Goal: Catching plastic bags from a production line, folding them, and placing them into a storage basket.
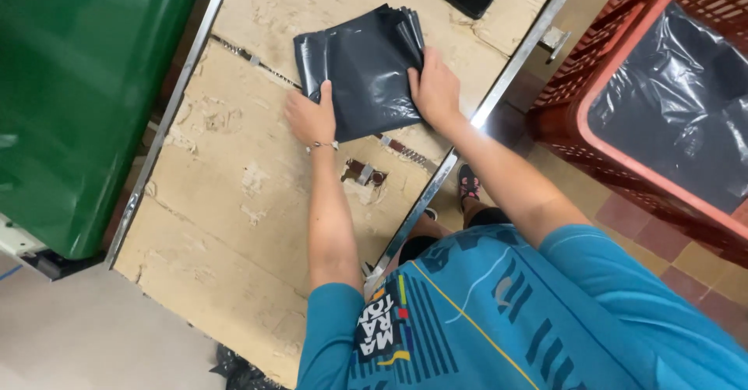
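With our left hand (310,117) and right hand (435,90) pressed flat, no grip closed, on the folded dark plastic bags (362,70), we judge them light, limp and slippery, best pinched at the stacked edges.

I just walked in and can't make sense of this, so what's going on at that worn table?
A person in a blue shirt presses both hands on a folded stack of dark plastic bags lying on a worn, peeling table. The left hand holds the stack's near left corner; the right hand lies flat on its right edge. A red crate lined with dark plastic stands to the right, a green bin to the left.
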